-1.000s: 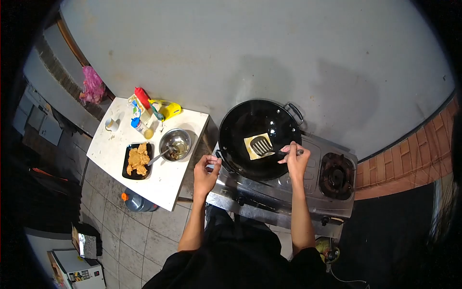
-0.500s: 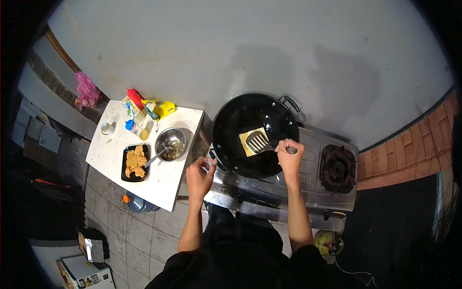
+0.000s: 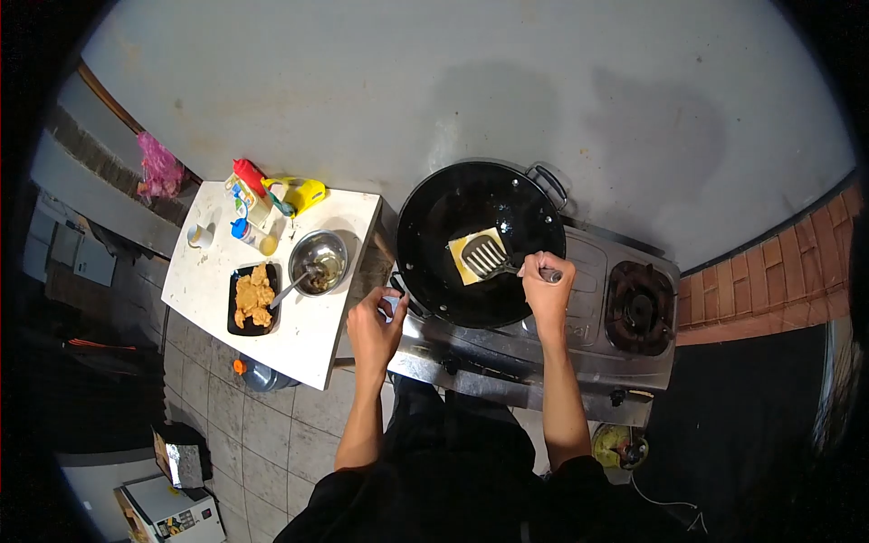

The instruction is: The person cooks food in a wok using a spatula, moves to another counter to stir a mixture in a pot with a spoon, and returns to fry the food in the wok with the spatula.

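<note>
A black wok (image 3: pixel 453 195) sits on the stove's left side. Inside it lies a square, pale yellow slice of food (image 3: pixel 463 265), which looks like bread. A slotted spatula (image 3: pixel 489 257) presses flat over the slice and hides part of it. My right hand (image 3: pixel 549 282) is closed around the spatula's handle at the wok's right side. At the wok's left rim, my left hand (image 3: pixel 374 324) has its fingers curled, with thumb and forefinger at the wok's side handle (image 3: pixel 405 297). The fingers partly cover that handle.
Left of the stove (image 3: pixel 534 357), a white table (image 3: pixel 308 353) holds a metal bowl (image 3: pixel 319 262) with a spoon, a black tray (image 3: pixel 233 322) of battered pieces, and several bottles. A second burner (image 3: pixel 641 306) is at right. A water jug (image 3: pixel 262 376) is on the floor.
The view has shifted slightly. The spatula still lies on the slice, held in my right hand, and my left hand stays at the wok's side handle.
</note>
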{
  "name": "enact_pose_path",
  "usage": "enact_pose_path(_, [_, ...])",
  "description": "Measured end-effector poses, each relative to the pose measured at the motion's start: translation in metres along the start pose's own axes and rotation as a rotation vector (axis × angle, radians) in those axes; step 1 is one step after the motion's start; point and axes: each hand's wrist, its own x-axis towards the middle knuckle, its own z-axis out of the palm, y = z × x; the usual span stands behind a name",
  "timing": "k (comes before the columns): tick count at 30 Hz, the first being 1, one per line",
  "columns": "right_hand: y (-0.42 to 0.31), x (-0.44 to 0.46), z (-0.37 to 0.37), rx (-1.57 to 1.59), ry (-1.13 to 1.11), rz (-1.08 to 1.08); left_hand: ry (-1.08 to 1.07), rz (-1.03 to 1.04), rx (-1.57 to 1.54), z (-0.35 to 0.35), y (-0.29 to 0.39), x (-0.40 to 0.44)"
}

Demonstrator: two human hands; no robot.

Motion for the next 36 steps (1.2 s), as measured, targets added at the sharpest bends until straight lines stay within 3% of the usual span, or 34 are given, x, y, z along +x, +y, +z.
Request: enact_pose_path(36, [-0.0004, 0.003, -0.0006, 0.009, -0.005, -0.05, 0.014, -0.031, -0.074, 0.0031, -0.0051, -0.0022])
